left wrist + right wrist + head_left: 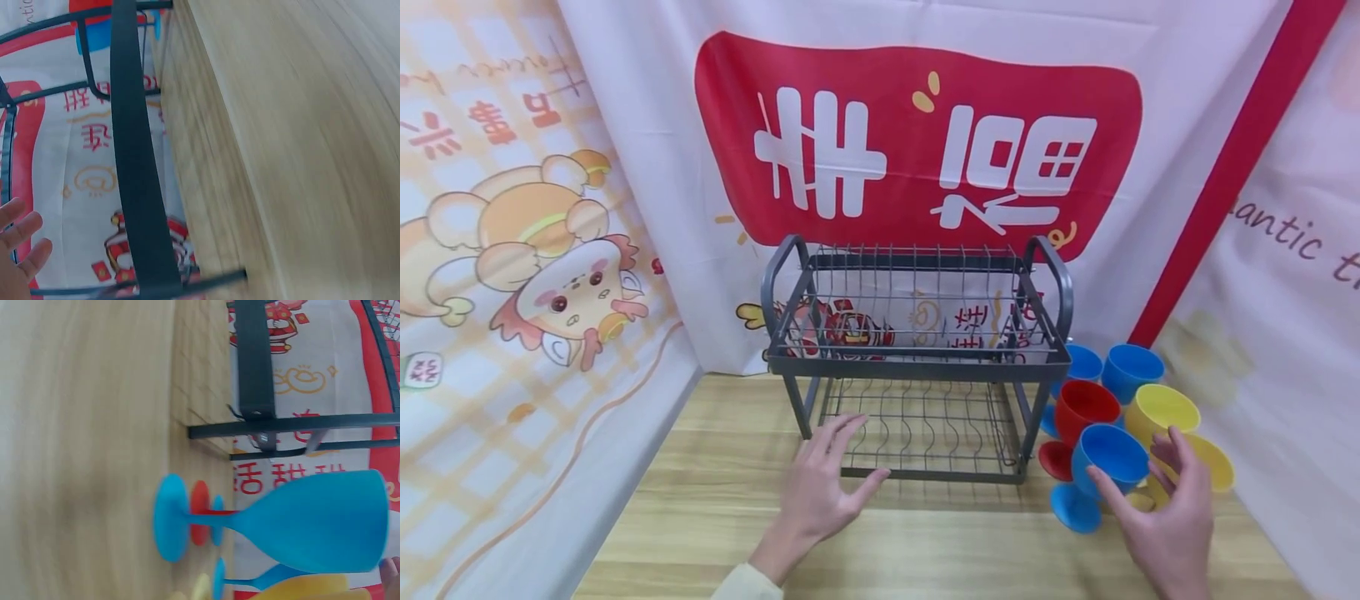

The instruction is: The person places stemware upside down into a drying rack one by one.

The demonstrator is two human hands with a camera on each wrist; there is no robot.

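Observation:
Several plastic goblets stand grouped beside the rack's right end. The nearest, a blue goblet (1111, 458), is upright on the table, and its bowl and foot show from the side in the right wrist view. My right hand (1176, 521) is at this goblet, thumb across the near side of its bowl and fingers apart on the right, in front of the yellow goblets (1163, 410). Just behind is a red goblet (1086, 408). My left hand (823, 492), holding nothing, hovers with fingers spread by the lower front of the dark two-tier dish rack (917, 368).
Two more blue goblets (1133, 371) stand at the back, near the rack's right post. Printed cloth (917, 150) hangs behind the rack and down both sides. The wooden tabletop (940, 542) extends in front of the rack.

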